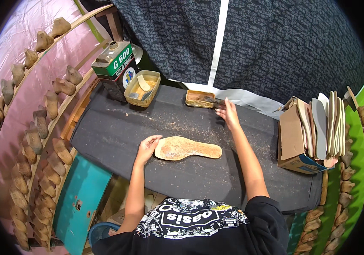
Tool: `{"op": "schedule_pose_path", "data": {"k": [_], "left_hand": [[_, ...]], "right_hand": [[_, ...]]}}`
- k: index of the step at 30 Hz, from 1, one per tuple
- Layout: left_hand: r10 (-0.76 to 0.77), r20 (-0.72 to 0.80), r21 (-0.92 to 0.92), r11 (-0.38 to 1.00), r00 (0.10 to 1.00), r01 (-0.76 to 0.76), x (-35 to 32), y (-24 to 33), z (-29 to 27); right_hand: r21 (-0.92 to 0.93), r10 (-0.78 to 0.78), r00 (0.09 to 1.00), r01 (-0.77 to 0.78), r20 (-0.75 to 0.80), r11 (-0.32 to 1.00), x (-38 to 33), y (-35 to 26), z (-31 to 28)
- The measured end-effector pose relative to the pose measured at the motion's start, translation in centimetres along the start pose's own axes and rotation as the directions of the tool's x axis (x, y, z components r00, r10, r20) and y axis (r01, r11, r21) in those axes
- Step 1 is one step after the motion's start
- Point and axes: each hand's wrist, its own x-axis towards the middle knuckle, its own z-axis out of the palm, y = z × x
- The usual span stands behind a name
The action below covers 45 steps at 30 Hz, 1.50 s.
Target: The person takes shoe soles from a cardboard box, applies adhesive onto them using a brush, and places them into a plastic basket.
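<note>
A tan, shoe-shaped sole [188,148] lies across the dark table cover, its wide end to the left, its surface mottled brown. My left hand [148,147] grips that wide end at its edge, fingers on top. Farther off, my right hand [228,114] is closed around a dark brush-like tool [218,102], whose tip reaches into a small, shallow tin [194,102]. The tool's tip is too dark and small to make out clearly. Inside the tin is a brownish coating.
At the back left stand a green and black metal can [113,68] and a yellowish tub [156,80] with flat pieces inside. A cardboard box [290,134] of upright soles is at the right. Wooden shoe lasts [33,138] line racks on both sides. Crumbs dot the dark cloth [118,140].
</note>
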Motion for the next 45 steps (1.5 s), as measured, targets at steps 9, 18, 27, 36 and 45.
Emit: {"op": "schedule_pose_path", "data": {"k": [9, 18, 27, 36, 45], "left_hand": [[0.081, 0.014, 0.023, 0.996, 0.997, -0.081, 0.0, 1.9, 0.3], [0.222, 0.048, 0.085, 0.971, 0.974, -0.225, 1.1, 8.3, 0.9], [0.285, 0.049, 0.335, 0.898, 0.957, -0.284, -1.7, 15.1, 1.1], [0.297, -0.124, 0.452, 0.866, 0.947, -0.213, -9.2, 17.8, -2.7], [0.270, -0.427, 0.452, 0.890, 0.863, -0.055, -21.2, 18.2, -9.1]], "right_hand": [[-0.648, -0.717, 0.689, 0.500, -0.104, 0.575, -4.7, -2.0, -1.0], [-0.417, -0.463, 0.787, 0.612, 0.408, 0.672, -6.0, -3.1, 5.3], [-0.232, -0.063, 0.521, 0.481, 0.851, 0.845, -8.5, -5.5, 14.5], [-0.209, 0.173, 0.128, 0.375, 0.977, 0.903, -12.9, -4.9, 22.4], [-0.084, 0.169, -0.209, 0.364, 0.963, 0.928, -21.5, -0.6, 32.3]]}}
